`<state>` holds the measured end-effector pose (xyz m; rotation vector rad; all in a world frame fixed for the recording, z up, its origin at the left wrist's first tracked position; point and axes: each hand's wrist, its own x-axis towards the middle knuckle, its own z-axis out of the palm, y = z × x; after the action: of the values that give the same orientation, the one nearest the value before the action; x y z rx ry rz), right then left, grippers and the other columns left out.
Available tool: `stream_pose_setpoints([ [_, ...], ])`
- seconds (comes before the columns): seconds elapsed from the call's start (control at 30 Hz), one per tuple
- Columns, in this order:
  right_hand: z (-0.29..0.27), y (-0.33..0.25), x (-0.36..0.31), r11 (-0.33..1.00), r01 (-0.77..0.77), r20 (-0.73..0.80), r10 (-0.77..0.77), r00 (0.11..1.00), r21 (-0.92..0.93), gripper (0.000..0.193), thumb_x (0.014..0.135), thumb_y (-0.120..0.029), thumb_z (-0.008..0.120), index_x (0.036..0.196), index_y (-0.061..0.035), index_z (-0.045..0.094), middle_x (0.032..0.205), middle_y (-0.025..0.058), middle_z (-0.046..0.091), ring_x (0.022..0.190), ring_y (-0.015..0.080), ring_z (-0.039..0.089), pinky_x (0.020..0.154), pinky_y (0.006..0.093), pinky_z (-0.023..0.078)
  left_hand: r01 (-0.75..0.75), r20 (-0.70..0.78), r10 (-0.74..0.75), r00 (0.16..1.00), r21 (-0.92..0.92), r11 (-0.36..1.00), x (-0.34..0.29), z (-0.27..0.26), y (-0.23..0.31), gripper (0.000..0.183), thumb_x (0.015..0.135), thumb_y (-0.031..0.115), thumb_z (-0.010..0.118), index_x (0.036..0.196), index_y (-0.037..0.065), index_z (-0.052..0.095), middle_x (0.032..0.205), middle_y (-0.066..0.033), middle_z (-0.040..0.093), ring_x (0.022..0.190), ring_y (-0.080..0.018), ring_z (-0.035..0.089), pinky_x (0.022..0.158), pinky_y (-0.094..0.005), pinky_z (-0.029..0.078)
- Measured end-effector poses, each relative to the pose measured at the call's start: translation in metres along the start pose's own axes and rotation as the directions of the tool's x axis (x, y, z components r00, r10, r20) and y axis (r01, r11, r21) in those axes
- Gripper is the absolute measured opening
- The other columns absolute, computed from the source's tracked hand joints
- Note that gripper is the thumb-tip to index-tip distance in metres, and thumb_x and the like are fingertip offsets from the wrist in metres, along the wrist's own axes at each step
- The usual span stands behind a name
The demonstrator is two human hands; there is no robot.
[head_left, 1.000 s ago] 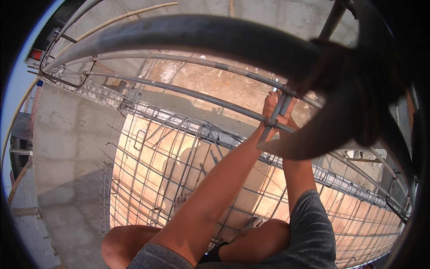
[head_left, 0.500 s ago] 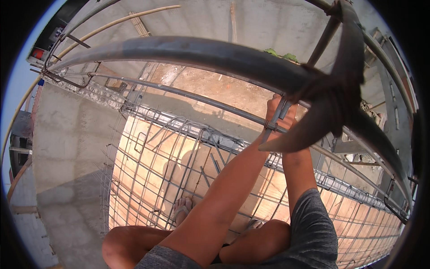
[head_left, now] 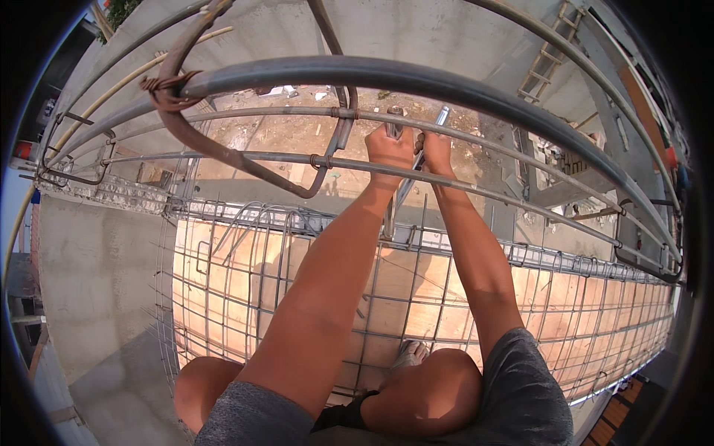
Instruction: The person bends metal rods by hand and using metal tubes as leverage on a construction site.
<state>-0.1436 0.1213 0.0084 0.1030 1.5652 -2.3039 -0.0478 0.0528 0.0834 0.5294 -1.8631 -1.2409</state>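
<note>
My left hand (head_left: 390,151) is closed round an upright grey steel bar (head_left: 388,219), whose upper end stands out above the fist and whose lower end shows below the wrist. Just to its right, my right hand (head_left: 436,154) is closed on a slim metal rod or tool with a shiny silver end (head_left: 442,115); its exact kind cannot be made out. Both hands reach over the long lower bar (head_left: 465,189) of a rebar cage. Left of them, a bent stirrup (head_left: 346,123) is tied to the long bars with wire.
A thick rebar (head_left: 372,70) arches across close to me, with another wire-tied stirrup (head_left: 172,111) on it. Below lies a rebar mesh (head_left: 297,312) over plywood, where I crouch. A wooden ladder (head_left: 549,56) leans against the far wall. Rubble (head_left: 282,119) lies on the ground beyond.
My hands, earlier close together at a stirrup, are now side by side and farther left in the view. The view has shifted, bringing the ladder into sight and another stirrup close at the left.
</note>
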Motion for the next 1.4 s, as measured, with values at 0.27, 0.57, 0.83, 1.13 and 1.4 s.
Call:
stream_pose_setpoints([
  [0.27, -0.017, -0.032, -0.108, 0.969, 0.189, -0.049, -0.183, 0.982, 0.161, 0.021, 0.089, -0.014, 0.070, 0.078, -0.0145, 0.052, 0.065, -0.0022, 0.046, 0.056, 0.0103, 0.042, 0.056, 0.0290, 0.040, 0.302, -0.160, -0.302, 0.940, -0.025, 0.953, 0.042, -0.054, -0.085, 0.029, 0.093, 0.021, 0.062, 0.071, 0.005, 0.052, 0.055, -0.0004, 0.046, 0.043, -0.0164, 0.043, 0.042, -0.0351, 0.037],
  [0.57, -0.047, 0.011, -0.038, 0.995, 0.049, -0.209, -0.030, 0.977, 0.086, 0.030, 0.092, -0.028, 0.069, 0.074, -0.0117, 0.051, 0.057, 0.0008, 0.046, 0.049, 0.0147, 0.047, 0.049, 0.0300, 0.038, 0.322, -0.090, -0.391, 0.916, -0.418, 0.850, 0.019, -0.112, -0.129, 0.018, 0.096, 0.016, 0.062, 0.084, 0.010, 0.049, 0.060, 0.0015, 0.041, 0.043, -0.0095, 0.040, 0.041, -0.0272, 0.033],
  [0.83, -0.007, 0.023, -0.021, 0.995, 0.090, -0.088, -0.094, 0.992, -0.051, 0.021, 0.091, -0.023, 0.069, 0.081, -0.0087, 0.058, 0.061, 0.0003, 0.049, 0.051, 0.0123, 0.049, 0.050, 0.0302, 0.041, 0.446, 0.139, -0.446, 0.884, -0.536, 0.716, 0.008, -0.099, -0.055, 0.024, 0.096, 0.027, 0.064, 0.085, 0.009, 0.053, 0.068, 0.0008, 0.042, 0.051, -0.0115, 0.041, 0.048, -0.0268, 0.035],
  [1.13, -0.043, -0.099, -0.010, 0.915, 0.315, -0.134, -0.289, 0.948, 0.252, 0.030, 0.094, -0.026, 0.069, 0.076, -0.0137, 0.050, 0.061, -0.0029, 0.043, 0.053, 0.0099, 0.043, 0.050, 0.0268, 0.035, 0.489, 0.300, -0.389, 0.871, -0.607, 0.627, 0.002, -0.100, -0.009, 0.032, 0.097, 0.026, 0.066, 0.075, 0.012, 0.047, 0.059, 0.0020, 0.040, 0.046, -0.0083, 0.038, 0.044, -0.0260, 0.034],
  [1.4, -0.097, -0.123, -0.128, 0.866, 0.414, -0.230, -0.358, 0.905, 0.281, 0.030, 0.097, -0.022, 0.064, 0.076, -0.0149, 0.044, 0.062, -0.0048, 0.032, 0.053, 0.0089, 0.031, 0.051, 0.0270, 0.030, 0.439, 0.324, -0.305, 0.896, -0.533, 0.723, -0.027, -0.076, 0.048, 0.027, 0.100, 0.021, 0.061, 0.079, 0.012, 0.046, 0.055, 0.0025, 0.036, 0.043, -0.0084, 0.033, 0.042, -0.0269, 0.028],
])
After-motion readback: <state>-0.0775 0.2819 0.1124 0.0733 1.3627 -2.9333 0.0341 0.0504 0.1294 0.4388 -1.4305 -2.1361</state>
